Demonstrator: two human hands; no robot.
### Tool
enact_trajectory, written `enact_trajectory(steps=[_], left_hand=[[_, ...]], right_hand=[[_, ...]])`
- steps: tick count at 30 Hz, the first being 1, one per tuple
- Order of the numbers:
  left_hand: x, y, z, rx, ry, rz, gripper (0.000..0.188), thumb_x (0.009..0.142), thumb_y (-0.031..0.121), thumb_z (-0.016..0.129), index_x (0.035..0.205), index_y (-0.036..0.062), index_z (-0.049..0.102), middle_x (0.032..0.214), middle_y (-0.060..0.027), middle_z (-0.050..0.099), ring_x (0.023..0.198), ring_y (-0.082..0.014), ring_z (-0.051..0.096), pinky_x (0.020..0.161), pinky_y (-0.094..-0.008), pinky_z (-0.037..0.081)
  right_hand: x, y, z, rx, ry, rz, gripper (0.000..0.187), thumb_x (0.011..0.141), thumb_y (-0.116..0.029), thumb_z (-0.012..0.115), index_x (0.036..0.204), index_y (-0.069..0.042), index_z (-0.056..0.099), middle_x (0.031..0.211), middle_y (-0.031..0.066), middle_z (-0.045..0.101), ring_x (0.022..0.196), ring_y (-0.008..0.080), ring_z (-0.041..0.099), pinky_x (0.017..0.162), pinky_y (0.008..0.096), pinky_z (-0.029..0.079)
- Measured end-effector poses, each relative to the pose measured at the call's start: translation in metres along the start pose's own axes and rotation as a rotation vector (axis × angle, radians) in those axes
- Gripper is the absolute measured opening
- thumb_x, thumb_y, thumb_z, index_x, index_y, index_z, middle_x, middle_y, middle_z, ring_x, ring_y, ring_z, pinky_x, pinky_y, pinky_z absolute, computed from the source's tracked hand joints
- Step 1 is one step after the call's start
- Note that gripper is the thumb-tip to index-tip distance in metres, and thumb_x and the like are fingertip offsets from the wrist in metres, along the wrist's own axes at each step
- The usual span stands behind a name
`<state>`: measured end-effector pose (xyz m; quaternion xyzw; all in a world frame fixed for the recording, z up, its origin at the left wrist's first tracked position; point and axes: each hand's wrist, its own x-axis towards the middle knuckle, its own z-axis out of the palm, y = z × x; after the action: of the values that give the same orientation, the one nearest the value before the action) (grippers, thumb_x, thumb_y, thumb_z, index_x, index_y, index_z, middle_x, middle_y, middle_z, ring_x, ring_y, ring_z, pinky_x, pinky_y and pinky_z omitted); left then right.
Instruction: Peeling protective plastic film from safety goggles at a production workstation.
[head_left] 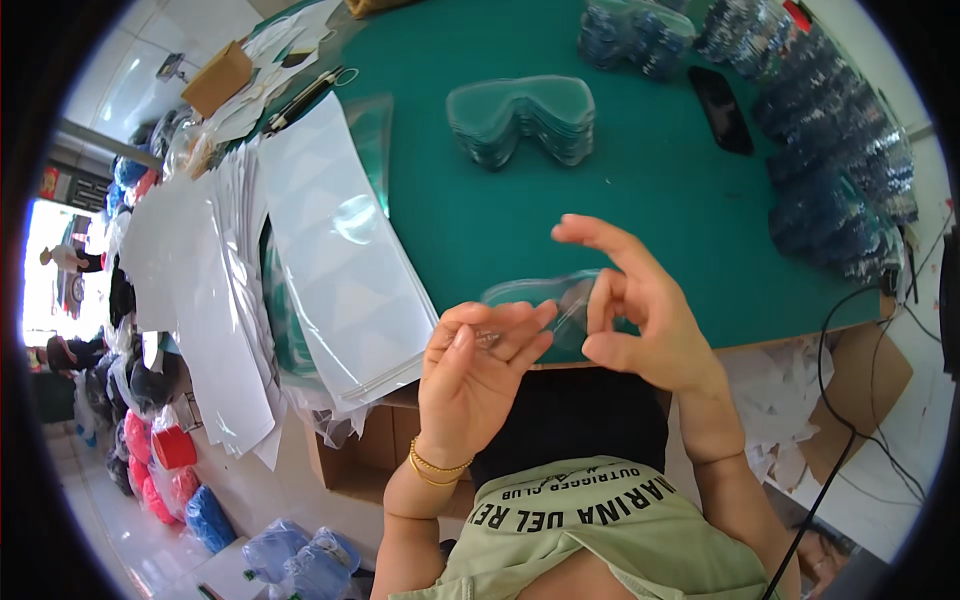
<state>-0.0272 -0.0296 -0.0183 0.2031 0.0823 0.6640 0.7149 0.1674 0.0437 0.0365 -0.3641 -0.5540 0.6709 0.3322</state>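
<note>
A clear, goggle-shaped plastic lens sheet (572, 312) is at the near edge of the green table, between my hands. My left hand (478, 368), palm up with curled fingers, closes on its left end; a shiny clear bit shows by the thumb. At the lens's right end is my right hand (650, 315), index finger stretched out and thumb apart from the other fingers. Whether its curled fingers touch the lens is hard to tell. Farther back, a neat stack of the same clear lenses (520, 115) lies on the table.
White sheets (340, 250) and loose papers (205, 290) cover the table's left side. A black phone (720, 110) lies at right, beside rows of stacked lenses (835, 150). A cardboard box (217, 78) sits far left. Black cables (825, 370) hang by the right edge.
</note>
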Motion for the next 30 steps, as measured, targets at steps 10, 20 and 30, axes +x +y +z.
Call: enact_trajectory(steps=[10, 20, 30], left_hand=[[0.002, 0.010, 0.006, 0.523, 0.243, 0.006, 0.037, 0.107, 0.016, 0.041, 0.137, -0.0029, 0.050, 0.121, -0.0257, 0.064, 0.110, -0.0384, 0.065, 0.082, -0.0401, 0.059], [0.017, -0.005, 0.010, 1.361, 0.547, -0.017, 0.022, 0.100, 0.009, 0.059, 0.116, -0.0016, 0.069, 0.059, -0.0018, 0.061, 0.047, -0.0045, 0.053, 0.042, -0.0177, 0.036], [0.019, -0.014, 0.015, 1.429, 0.599, -0.045, 0.028, 0.098, 0.010, 0.061, 0.123, -0.0014, 0.067, 0.049, 0.0021, 0.051, 0.039, -0.0021, 0.041, 0.038, -0.0193, 0.026]], right_hand=[[0.000, 0.031, -0.017, 0.054, 0.162, -0.353, 0.006, 0.087, -0.001, 0.073, 0.092, 0.000, 0.070, 0.111, 0.0119, 0.061, 0.095, 0.0127, 0.058, 0.084, 0.0268, 0.048], [-0.004, 0.036, -0.009, -0.165, 0.458, 0.030, 0.013, 0.094, -0.011, 0.068, 0.095, 0.002, 0.070, 0.072, 0.0059, 0.067, 0.059, 0.0092, 0.063, 0.050, 0.0210, 0.051], [-0.001, 0.039, -0.007, -0.280, 0.464, 0.129, 0.015, 0.093, -0.012, 0.070, 0.099, 0.002, 0.071, 0.076, 0.0060, 0.069, 0.063, 0.0085, 0.064, 0.052, 0.0222, 0.052]])
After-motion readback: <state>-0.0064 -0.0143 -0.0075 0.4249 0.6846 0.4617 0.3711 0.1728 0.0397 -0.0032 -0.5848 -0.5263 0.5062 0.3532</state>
